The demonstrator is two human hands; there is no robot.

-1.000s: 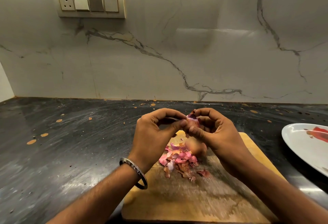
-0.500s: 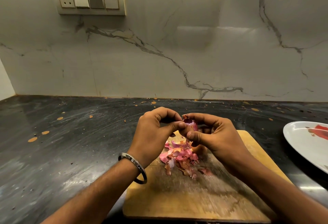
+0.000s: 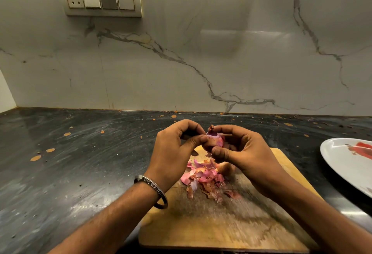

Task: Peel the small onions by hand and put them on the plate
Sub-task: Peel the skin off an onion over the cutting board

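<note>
A small pink onion [image 3: 215, 139] is held above the wooden cutting board [image 3: 231, 223], its dry tip pointing up. My right hand [image 3: 243, 153] grips it between thumb and curled fingers. My left hand [image 3: 175, 153], with a steel bangle on the wrist, pinches the onion's left side with thumb and forefinger. A pile of pink and brown onion skins [image 3: 205, 179] lies on the board under my hands, with another small onion [image 3: 225, 167] at its right edge. A white plate [image 3: 342, 165] with a red print sits at the right, partly cut off by the frame.
The board lies on a dark, stained stone counter [image 3: 80, 163] that ends at a marble backsplash. A switch panel [image 3: 100, 0] hangs on the wall at upper left. The plate stands right of the board, a gap of counter between them.
Both hands stayed together on the onion above the board, with small finger shifts at the skin. The view tilted slightly.
</note>
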